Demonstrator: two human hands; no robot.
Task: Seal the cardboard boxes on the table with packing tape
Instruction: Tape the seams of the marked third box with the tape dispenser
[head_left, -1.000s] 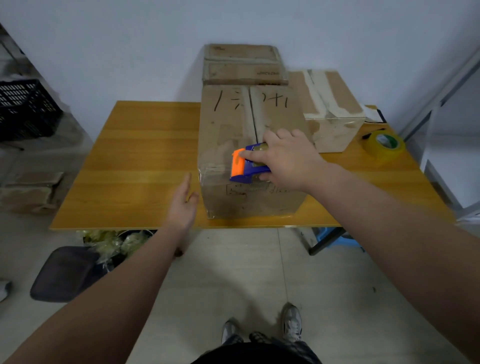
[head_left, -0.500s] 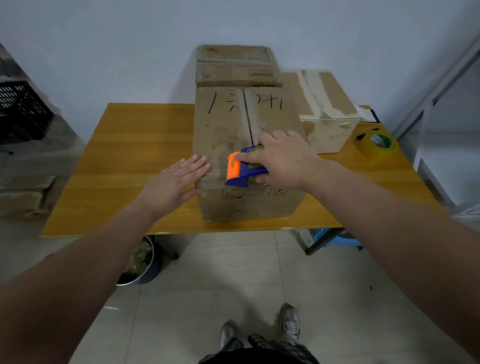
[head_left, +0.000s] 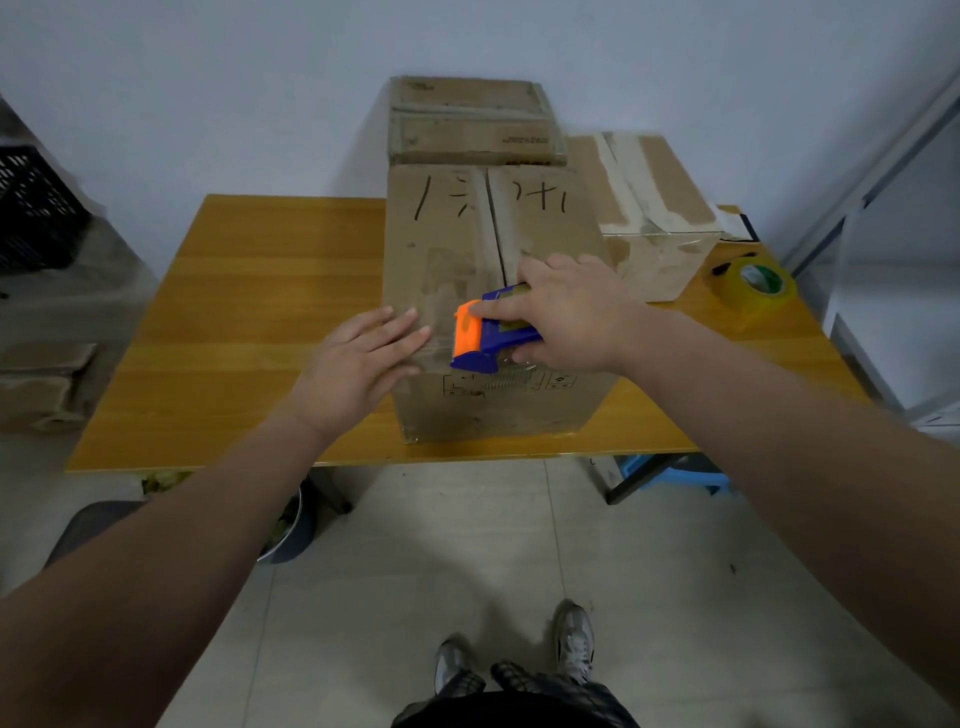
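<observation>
The tape dispenser (head_left: 493, 332) is gripped by the right hand (head_left: 571, 317) at the 6 o'clock top edge of the cardboard box (head_left: 467, 244). At the dispenser's 9 o'clock, the left hand (head_left: 358, 364) is laid flat on the box, fingers straight.

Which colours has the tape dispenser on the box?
The plastic tape dispenser is orange and blue; head view.

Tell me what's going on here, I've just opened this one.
A person is taping a cardboard box that stands at the near edge of a wooden table. The right hand grips a blue and orange tape dispenser at the near end of the box's top, by the centre seam. The left hand rests flat on the box's near left corner. More boxes stand behind, and a spare tape roll lies on the table's right.
</observation>
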